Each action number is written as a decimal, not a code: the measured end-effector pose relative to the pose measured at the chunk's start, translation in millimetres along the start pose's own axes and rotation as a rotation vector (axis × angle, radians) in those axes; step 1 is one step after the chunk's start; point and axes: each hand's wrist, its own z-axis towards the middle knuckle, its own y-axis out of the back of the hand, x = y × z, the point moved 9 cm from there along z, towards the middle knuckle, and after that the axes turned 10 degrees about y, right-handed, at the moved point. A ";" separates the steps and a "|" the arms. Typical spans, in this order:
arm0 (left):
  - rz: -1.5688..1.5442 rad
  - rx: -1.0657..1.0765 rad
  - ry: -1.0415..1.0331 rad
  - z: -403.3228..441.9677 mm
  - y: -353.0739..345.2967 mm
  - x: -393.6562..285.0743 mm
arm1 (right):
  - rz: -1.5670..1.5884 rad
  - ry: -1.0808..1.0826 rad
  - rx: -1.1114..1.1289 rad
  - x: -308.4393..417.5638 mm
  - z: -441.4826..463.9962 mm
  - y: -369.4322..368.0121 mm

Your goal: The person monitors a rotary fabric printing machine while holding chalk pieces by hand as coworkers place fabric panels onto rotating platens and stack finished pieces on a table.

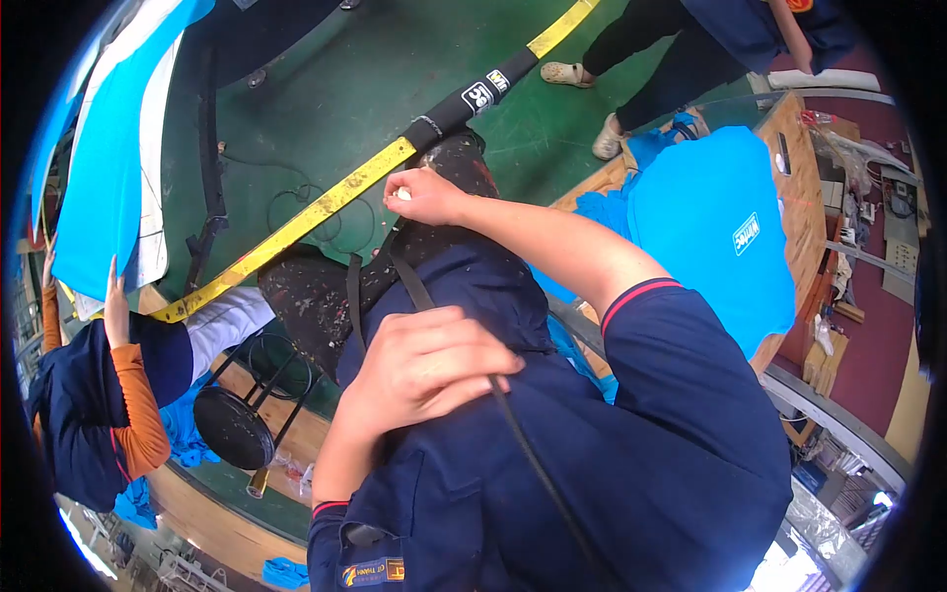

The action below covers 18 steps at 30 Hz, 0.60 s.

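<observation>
My right hand point(426, 196) is closed in a pinch above my lap, near the yellow and black bar. A small white piece point(403, 194) shows between its fingertips; I cannot make out its kind. Close to my chest, my left hand point(419, 367) curls closed around a dark strap point(533, 459) that runs down over my navy shirt. Two more black straps point(409, 279) lie across my front. A black, paint-speckled cover point(306, 286) lies over my legs.
A long yellow and black bar point(326, 205) crosses diagonally in front. Blue printed fabric point(715, 232) lies on a wooden table point(797, 187) at right. At left, a co-worker point(109, 405) holds a blue panel point(109, 168) near a round black stool point(234, 427). Another person point(681, 49) stands at upper right.
</observation>
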 end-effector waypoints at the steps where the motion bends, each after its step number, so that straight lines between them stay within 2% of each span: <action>1: 0.038 0.016 -0.030 -4.8 3.7 -0.2 | 0.001 0.020 -0.014 -2.0 2.6 -0.8; 2: 0.043 0.010 -0.025 -7.2 6.1 -0.6 | 0.000 0.034 -0.026 -4.6 1.2 -2.4; 5: 0.048 0.005 -0.007 -12.2 8.6 0.1 | 0.046 -0.145 0.071 0.8 -5.3 -1.1; 9: 0.044 0.022 0.012 -11.9 15.2 2.4 | -0.021 0.049 0.011 0.2 0.6 -3.7; 13: 0.016 -0.035 0.045 -0.4 11.5 3.0 | -0.014 0.006 0.056 3.9 3.3 -5.6; 16: 0.083 0.001 -0.016 34.7 -15.6 -18.8 | -0.057 0.045 0.044 -1.6 -2.4 -9.6; 18: -0.019 0.029 -0.167 52.7 -25.1 -52.6 | -0.126 0.104 0.058 3.5 2.1 -8.2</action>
